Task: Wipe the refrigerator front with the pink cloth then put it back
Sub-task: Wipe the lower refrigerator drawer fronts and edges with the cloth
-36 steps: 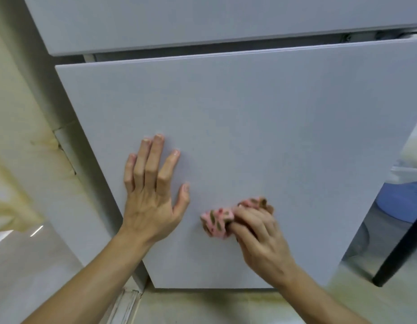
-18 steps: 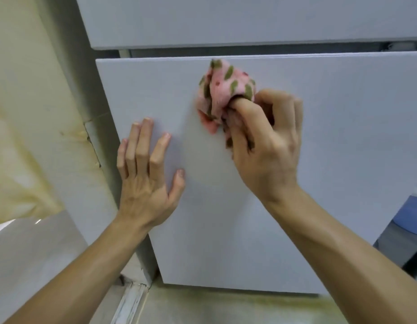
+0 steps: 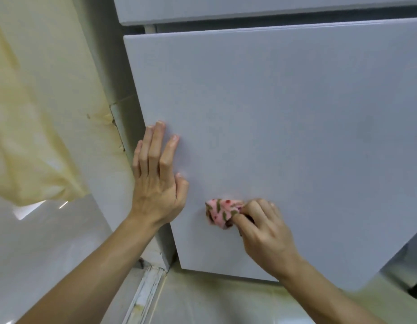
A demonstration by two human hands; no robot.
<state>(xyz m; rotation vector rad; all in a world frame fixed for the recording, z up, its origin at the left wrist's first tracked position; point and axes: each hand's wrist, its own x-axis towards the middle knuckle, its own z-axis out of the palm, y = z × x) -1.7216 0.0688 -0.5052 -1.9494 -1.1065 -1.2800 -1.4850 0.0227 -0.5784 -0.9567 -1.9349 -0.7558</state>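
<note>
Pink bunched cloth with olive marks [image 3: 222,212] sits low on the pale grey flat refrigerator door [image 3: 284,127], pinched in the right hand's [image 3: 264,232] curled fingers. Left hand [image 3: 157,176] lies flat, fingers spread, near the door's left edge.

Right hand [image 3: 263,232] hides half the pink cloth [image 3: 222,210].

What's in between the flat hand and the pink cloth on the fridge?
Nothing. In the head view, only bare grey refrigerator door shows between the left hand, pressed flat, and the pink cloth bunched in the right hand.
</note>
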